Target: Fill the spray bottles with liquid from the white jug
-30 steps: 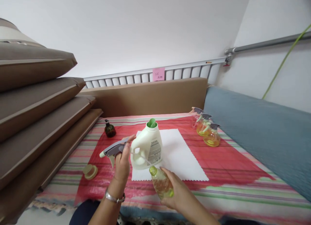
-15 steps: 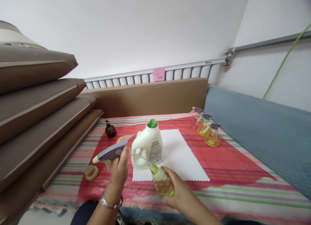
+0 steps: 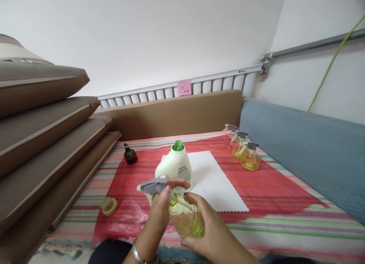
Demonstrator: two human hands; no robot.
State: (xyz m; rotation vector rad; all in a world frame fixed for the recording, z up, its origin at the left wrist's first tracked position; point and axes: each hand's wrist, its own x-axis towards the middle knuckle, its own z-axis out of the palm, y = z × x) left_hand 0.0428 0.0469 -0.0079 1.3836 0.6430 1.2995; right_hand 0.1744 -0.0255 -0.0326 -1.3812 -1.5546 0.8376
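Observation:
My left hand (image 3: 163,203) is closed around a grey spray head (image 3: 154,186) with a pale green nozzle pointing left. The spray head sits at the neck of a clear yellow-green bottle (image 3: 185,216), its tube inside; I cannot tell if the threads are engaged. My right hand (image 3: 203,222) grips the bottle's body, which leans to the left. Just behind both hands stands a pale green detergent jug (image 3: 173,163), uncapped, with a green spout in its mouth. A pale round cap (image 3: 108,206) lies on the red sheet to the left.
Several spray bottles (image 3: 250,159) with yellow or clear contents stand at the right. A dark pump bottle (image 3: 130,155) is at the back left. White paper (image 3: 216,184) lies under the jug. Stacked brown cushions (image 3: 54,142) rise on the left; a blue padded side (image 3: 302,150) borders the right.
My left hand has brought the spray head rightward and down onto the bottle's neck, and the tube has gone inside. My right hand still holds the bottle in nearly the same place.

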